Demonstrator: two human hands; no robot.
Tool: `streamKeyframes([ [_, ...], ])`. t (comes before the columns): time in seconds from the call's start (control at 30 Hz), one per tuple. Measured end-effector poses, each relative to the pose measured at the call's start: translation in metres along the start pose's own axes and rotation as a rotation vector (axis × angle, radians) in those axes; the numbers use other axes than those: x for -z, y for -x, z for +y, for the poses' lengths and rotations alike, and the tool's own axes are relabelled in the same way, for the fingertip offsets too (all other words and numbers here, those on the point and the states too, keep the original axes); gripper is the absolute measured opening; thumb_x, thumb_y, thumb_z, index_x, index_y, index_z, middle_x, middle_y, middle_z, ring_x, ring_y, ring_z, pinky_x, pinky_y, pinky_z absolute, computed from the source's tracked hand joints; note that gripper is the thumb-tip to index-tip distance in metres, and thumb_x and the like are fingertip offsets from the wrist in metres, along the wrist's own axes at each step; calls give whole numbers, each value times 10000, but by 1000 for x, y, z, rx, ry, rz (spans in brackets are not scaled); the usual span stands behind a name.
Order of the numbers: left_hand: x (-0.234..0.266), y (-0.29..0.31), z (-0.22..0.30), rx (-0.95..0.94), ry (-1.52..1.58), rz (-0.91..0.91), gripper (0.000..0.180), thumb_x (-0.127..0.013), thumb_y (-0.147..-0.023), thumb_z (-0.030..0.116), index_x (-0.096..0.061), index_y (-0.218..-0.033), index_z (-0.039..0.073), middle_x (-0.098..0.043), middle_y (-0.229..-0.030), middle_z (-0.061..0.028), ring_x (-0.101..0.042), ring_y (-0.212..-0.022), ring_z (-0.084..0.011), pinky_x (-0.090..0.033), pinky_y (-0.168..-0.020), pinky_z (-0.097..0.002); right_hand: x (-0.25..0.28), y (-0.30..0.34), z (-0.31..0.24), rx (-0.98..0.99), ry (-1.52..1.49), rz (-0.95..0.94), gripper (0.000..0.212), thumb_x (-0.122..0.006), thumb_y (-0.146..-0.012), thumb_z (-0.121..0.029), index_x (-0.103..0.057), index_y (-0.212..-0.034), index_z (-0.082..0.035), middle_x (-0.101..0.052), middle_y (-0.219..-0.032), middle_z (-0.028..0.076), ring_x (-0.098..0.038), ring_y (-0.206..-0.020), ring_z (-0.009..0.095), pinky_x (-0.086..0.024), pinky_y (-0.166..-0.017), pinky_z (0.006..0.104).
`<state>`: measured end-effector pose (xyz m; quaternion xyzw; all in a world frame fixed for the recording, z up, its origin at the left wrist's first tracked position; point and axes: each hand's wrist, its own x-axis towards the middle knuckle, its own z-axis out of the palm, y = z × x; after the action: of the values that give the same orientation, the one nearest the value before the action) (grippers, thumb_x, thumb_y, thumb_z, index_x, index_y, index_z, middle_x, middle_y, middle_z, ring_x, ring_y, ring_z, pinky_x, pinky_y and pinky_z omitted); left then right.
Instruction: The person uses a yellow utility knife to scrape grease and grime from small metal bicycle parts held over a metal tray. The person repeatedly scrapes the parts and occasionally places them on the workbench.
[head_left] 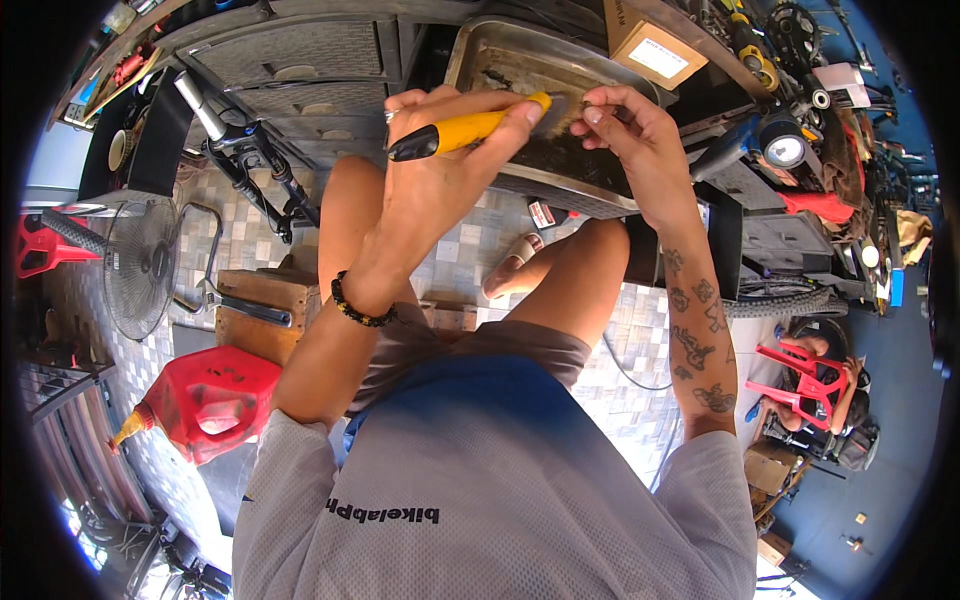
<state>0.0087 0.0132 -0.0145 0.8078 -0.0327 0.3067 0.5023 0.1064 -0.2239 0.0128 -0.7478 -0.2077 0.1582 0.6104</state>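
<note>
My left hand [440,190] is wrapped round the yellow handle with a black end of a brush [470,130]. The brush's tan bristles point right, toward my right hand [640,135]. Thumb and fingertips of the right hand are pinched together on something small and dark, mostly hidden by the fingers. Both hands are over a shallow metal tray [462,62] with dark, dirty liquid or grime in its bottom. The bristle tips are close to the right fingertips; whether they touch, I cannot tell.
A cardboard box [655,45] stands behind the tray. On the left are a bicycle fork [250,150], a fan [145,255], a wooden box [255,325] with a wrench, and a red jug [220,400]. Tools crowd the right bench. A person [850,400] sits near a red chair [800,385].
</note>
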Motion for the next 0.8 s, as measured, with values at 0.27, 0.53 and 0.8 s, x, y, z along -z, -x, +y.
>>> streamKeyframes([
  [0.27,-5,1,5,73,113,53,256,-863,-1020,366,-918,-1038,117,-853,-869,-57,-748,-751,-208,-475,-940,-369,-16,4,4,-31,-134,150,235,-787,-1114,-93,-775,-1315,29,-826,-1154,92,-807,-1016,167,-640,-862,294],
  [0.53,-6,1,6,50,125,86,238,-860,-1024,323,-912,-1045,92,-848,-854,-61,-735,-724,-200,-501,-872,-350,-27,8,-7,79,67,247,268,-847,-1053,-54,-828,-1305,36,-867,-1116,105,-811,-987,151,-634,-863,292],
  [0.8,8,0,18,217,240,62,211,-853,-1032,252,-903,-1064,50,-839,-830,-64,-735,-713,-189,-551,-767,-332,-12,3,-7,72,35,130,302,-857,-1051,-76,-826,-1328,38,-867,-1144,113,-798,-997,142,-624,-885,288],
])
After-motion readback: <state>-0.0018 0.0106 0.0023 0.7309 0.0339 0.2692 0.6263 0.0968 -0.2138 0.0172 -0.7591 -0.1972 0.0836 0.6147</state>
